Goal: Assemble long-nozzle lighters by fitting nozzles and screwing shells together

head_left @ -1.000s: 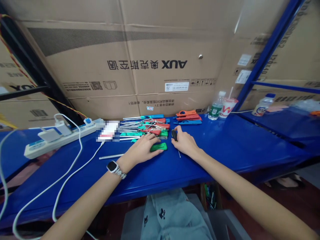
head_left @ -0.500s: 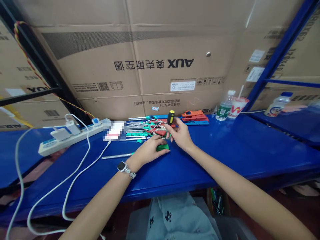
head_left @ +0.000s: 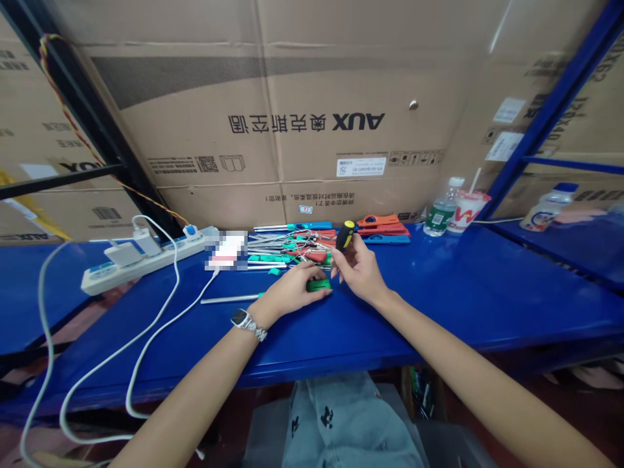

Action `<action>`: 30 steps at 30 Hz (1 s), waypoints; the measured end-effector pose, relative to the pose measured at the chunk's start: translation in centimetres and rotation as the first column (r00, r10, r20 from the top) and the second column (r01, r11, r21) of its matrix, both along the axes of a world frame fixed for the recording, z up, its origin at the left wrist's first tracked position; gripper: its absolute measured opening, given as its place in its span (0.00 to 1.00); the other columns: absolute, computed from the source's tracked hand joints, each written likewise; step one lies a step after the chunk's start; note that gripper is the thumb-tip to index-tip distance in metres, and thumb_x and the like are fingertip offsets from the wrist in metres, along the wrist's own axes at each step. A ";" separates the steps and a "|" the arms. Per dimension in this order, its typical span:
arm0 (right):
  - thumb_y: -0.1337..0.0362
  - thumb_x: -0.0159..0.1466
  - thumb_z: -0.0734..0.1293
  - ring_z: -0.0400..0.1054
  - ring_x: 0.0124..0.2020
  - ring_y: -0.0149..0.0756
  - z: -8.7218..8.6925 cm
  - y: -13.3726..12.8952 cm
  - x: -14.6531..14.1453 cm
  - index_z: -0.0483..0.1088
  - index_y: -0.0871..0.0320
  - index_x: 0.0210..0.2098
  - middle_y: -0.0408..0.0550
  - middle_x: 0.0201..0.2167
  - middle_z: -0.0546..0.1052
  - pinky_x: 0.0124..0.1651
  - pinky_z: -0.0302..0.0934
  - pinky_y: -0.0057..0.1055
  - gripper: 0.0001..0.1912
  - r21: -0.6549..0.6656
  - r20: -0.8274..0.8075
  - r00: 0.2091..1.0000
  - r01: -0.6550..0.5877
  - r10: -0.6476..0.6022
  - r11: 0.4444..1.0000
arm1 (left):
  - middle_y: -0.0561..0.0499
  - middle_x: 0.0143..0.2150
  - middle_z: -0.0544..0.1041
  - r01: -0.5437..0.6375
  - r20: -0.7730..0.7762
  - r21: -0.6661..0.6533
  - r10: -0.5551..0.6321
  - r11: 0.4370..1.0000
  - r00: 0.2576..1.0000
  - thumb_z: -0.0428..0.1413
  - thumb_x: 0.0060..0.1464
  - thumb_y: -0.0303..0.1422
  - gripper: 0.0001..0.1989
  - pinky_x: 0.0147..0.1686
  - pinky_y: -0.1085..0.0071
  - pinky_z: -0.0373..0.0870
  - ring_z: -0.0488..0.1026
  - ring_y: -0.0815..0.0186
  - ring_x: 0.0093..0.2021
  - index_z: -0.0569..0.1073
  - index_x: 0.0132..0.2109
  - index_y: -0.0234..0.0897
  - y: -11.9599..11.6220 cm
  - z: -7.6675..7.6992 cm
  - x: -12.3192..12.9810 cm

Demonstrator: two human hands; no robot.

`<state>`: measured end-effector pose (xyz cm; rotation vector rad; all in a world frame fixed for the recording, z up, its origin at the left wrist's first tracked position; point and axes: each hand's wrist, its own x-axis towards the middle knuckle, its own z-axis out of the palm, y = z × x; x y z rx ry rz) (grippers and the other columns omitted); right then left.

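Observation:
My left hand is closed round a green long-necked lighter lying on the blue table. Its metal tube points to the left, past my wrist. In my right hand is a screwdriver with a black and yellow handle, held tilted with the handle up. The fingers hide its shaft, and the tip cannot be made out. Just behind my hands lies a pile of lighter parts: metal tubes, thin wires, and green and red pieces. A small green piece sits in front of the pile.
Orange and blue lighters lie stacked behind my right hand. A water bottle and a paper cup stand at the right. At left are a power strip, a phone-like blurred item and white cables. Cardboard walls the back.
My right hand has drawn slightly right and toward me with the screwdriver, which now leans more. My left hand stays on the green lighter. The whole view has shifted a little.

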<state>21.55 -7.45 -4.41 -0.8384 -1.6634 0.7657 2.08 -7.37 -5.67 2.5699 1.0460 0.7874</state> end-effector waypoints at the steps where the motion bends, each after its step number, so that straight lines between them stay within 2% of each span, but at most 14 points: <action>1: 0.47 0.68 0.65 0.73 0.23 0.37 0.0 -0.1 0.0 0.61 0.49 0.42 0.42 0.30 0.75 0.27 0.69 0.38 0.15 0.004 0.008 1.000 -0.012 0.012 1.000 | 0.45 0.42 0.76 -0.004 0.000 0.000 0.004 1.000 1.000 0.61 0.60 0.41 0.12 0.43 0.59 0.76 0.75 0.58 0.41 0.77 0.45 0.38 0.0 0.0 0.0; 12: 0.49 0.66 0.67 0.72 0.25 0.39 0.1 -0.3 -0.2 0.65 0.50 0.46 0.45 0.31 0.76 0.26 0.67 0.38 0.15 -0.003 0.048 0.999 -0.025 0.025 1.000 | 0.45 0.45 0.78 -0.012 0.004 -0.040 0.012 0.999 1.000 0.62 0.59 0.38 0.12 0.45 0.58 0.76 0.76 0.56 0.45 0.77 0.46 0.38 0.0 0.1 -0.1; 15: 0.49 0.61 0.72 0.73 0.27 0.39 0.3 -0.1 -0.5 0.65 0.50 0.42 0.45 0.32 0.77 0.29 0.69 0.38 0.18 -0.017 0.017 1.000 0.009 -0.009 1.000 | 0.43 0.47 0.78 -0.011 0.013 -0.058 0.012 0.998 1.000 0.62 0.59 0.39 0.13 0.47 0.58 0.76 0.77 0.55 0.47 0.77 0.48 0.38 0.0 0.1 -0.1; 18: 0.48 0.55 0.76 0.72 0.26 0.39 0.3 0.3 -0.8 0.64 0.51 0.33 0.44 0.28 0.76 0.28 0.69 0.38 0.21 -0.088 -0.062 0.998 0.012 -0.018 0.996 | 0.43 0.48 0.78 0.002 0.022 -0.067 -0.001 0.998 1.000 0.63 0.59 0.39 0.14 0.48 0.57 0.76 0.76 0.55 0.49 0.77 0.49 0.38 0.0 0.1 -0.1; 20: 0.48 0.54 0.77 0.70 0.24 0.37 0.4 0.5 -0.9 0.62 0.52 0.28 0.42 0.24 0.74 0.26 0.67 0.37 0.22 -0.123 -0.091 0.996 -0.026 0.015 0.992 | 0.42 0.48 0.78 0.005 0.025 -0.076 -0.003 0.997 1.000 0.63 0.59 0.38 0.14 0.49 0.57 0.76 0.76 0.54 0.49 0.77 0.49 0.38 0.0 0.1 -0.1; 23: 0.50 0.56 0.76 0.70 0.24 0.36 0.7 0.6 -0.6 0.65 0.53 0.28 0.42 0.23 0.73 0.26 0.66 0.35 0.20 -0.125 -0.058 0.994 -0.100 0.094 0.987 | 0.42 0.48 0.78 0.016 0.043 -0.083 -0.013 0.996 0.999 0.62 0.59 0.38 0.13 0.51 0.56 0.75 0.75 0.55 0.50 0.77 0.49 0.38 -0.1 0.3 0.0; 26: 0.51 0.58 0.75 0.71 0.25 0.35 1.2 0.5 -0.1 0.69 0.55 0.31 0.43 0.25 0.75 0.27 0.68 0.34 0.16 -0.136 0.001 0.982 -0.187 0.189 0.973 | 0.43 0.47 0.78 0.027 0.055 -0.086 -0.022 0.996 0.998 0.61 0.60 0.38 0.12 0.51 0.56 0.74 0.75 0.55 0.49 0.77 0.48 0.38 -0.3 0.4 0.0; 30: 0.51 0.61 0.73 0.73 0.26 0.35 1.4 0.5 0.5 0.73 0.57 0.39 0.46 0.30 0.78 0.27 0.70 0.32 0.17 -0.151 -0.012 0.955 -0.295 0.297 0.943 | 0.44 0.47 0.77 0.018 0.045 -0.102 -0.013 0.995 0.999 0.61 0.59 0.39 0.11 0.50 0.57 0.74 0.75 0.55 0.48 0.77 0.45 0.38 -0.3 0.2 0.0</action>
